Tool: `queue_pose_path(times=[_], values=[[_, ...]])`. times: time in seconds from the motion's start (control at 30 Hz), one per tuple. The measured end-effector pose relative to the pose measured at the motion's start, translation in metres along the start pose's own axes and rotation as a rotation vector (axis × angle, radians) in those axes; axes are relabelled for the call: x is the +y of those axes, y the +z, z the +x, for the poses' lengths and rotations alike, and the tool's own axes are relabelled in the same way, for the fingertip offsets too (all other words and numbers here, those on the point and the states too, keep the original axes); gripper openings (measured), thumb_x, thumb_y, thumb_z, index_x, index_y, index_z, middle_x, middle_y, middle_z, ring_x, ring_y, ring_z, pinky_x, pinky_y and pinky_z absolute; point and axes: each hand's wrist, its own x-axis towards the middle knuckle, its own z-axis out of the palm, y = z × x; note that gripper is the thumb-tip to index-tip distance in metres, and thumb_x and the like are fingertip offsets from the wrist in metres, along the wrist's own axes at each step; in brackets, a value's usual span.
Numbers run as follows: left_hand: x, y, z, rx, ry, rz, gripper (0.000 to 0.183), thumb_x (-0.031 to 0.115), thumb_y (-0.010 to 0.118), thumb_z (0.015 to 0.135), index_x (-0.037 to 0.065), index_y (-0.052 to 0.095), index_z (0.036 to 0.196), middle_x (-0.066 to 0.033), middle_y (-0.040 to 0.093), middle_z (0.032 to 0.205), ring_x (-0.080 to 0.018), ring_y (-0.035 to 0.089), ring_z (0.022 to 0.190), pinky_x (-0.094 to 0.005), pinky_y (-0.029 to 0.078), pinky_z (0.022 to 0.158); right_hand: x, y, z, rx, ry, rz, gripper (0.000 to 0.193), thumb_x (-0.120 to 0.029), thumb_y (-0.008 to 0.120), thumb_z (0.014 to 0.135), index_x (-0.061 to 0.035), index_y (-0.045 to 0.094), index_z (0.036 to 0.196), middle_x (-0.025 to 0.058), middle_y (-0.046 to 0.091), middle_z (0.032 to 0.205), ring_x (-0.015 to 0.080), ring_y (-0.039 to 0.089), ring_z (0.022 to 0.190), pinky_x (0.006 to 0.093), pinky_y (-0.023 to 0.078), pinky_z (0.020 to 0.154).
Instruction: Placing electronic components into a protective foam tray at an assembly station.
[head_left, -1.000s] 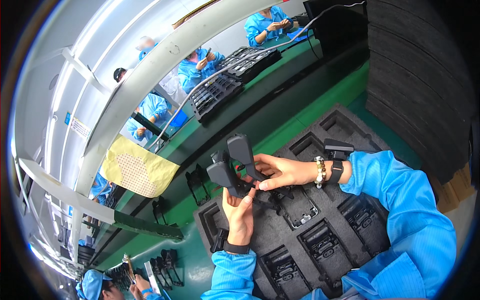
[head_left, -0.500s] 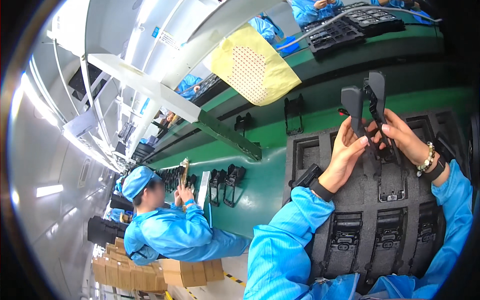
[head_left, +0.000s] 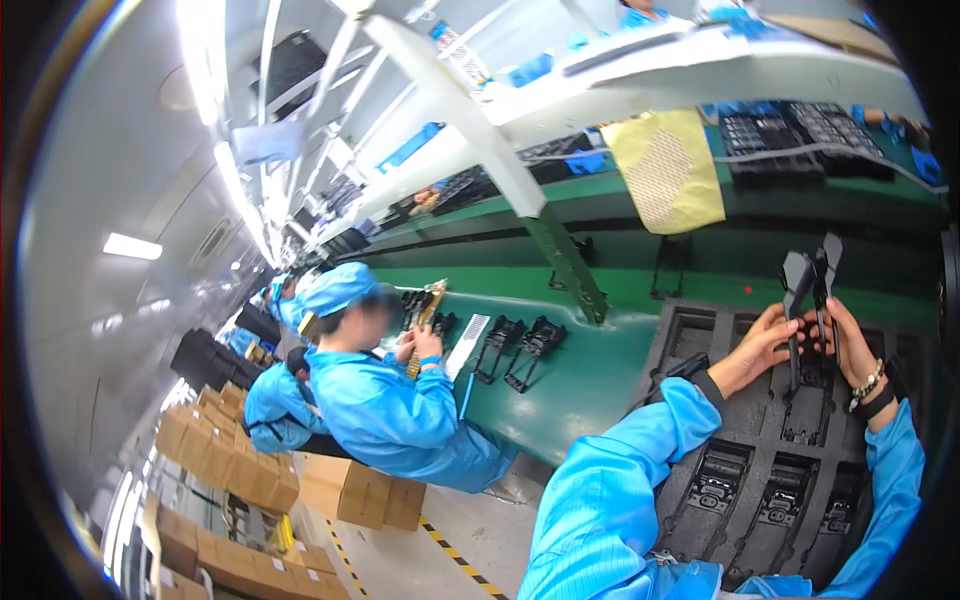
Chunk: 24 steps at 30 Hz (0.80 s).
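Note:
My left hand is closed on a black plastic part with a broad paddle-like upper end, held upright above the tray. My right hand grips a second slim black plastic part right beside it. Whether the two parts are joined lower down is hidden by fingers. Below them lies a dark grey foam tray with cut-out compartments. In its near row sit black frame-shaped parts. An open black frame lies in the compartment under my hands.
On the green bench, two black frames lie left of the tray, near a white strip and a blue stick. A co-worker in blue handles something there. A green-white post and a hanging yellow sheet stand beyond. Cardboard boxes are on the floor.
The view has swung left, so my hands and tray appear farther right and lower. Both hands still hold the black parts, and more of the co-workers and boxes shows.

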Motion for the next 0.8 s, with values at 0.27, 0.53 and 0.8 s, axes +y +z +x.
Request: queue_pose_path(times=[0.27,0.53,0.8], values=[[0.003,0.009,-0.007,-0.103,0.052,0.225,0.046,0.033,0.061,0.097,0.008,0.042,0.131,-0.0065,0.055,0.114,-0.017,0.058,0.107,-0.0332,0.048,0.094,-0.001,-0.013,0.008,-0.02,0.083,0.131,0.06,-0.068,0.055,0.086,-0.0115,0.065,0.104,0.0005,0.063,0.087,0.0104,0.058,0.078,0.0243,0.046,0.067],[-0.006,0.002,-0.002,0.069,0.099,0.22,0.049,0.043,0.06,0.096,0.006,0.045,0.125,-0.0085,0.059,0.108,-0.0204,0.063,0.1,-0.0348,0.053,0.085,0.006,-0.017,0.019,-0.03,0.094,0.237,0.05,-0.065,0.061,0.085,-0.0166,0.053,0.094,0.0034,0.063,0.089,0.0123,0.06,0.076,0.0242,0.049,0.064],[-0.018,0.002,0.003,0.173,0.152,0.175,0.051,0.044,0.061,0.095,0.006,0.046,0.125,-0.0083,0.06,0.107,-0.0189,0.064,0.1,-0.0329,0.053,0.085,0.01,-0.024,0.023,0.002,0.104,0.269,0.053,-0.063,0.065,0.083,-0.0151,0.048,0.098,0.0055,0.063,0.088,0.0143,0.061,0.074,0.0255,0.051,0.064]])
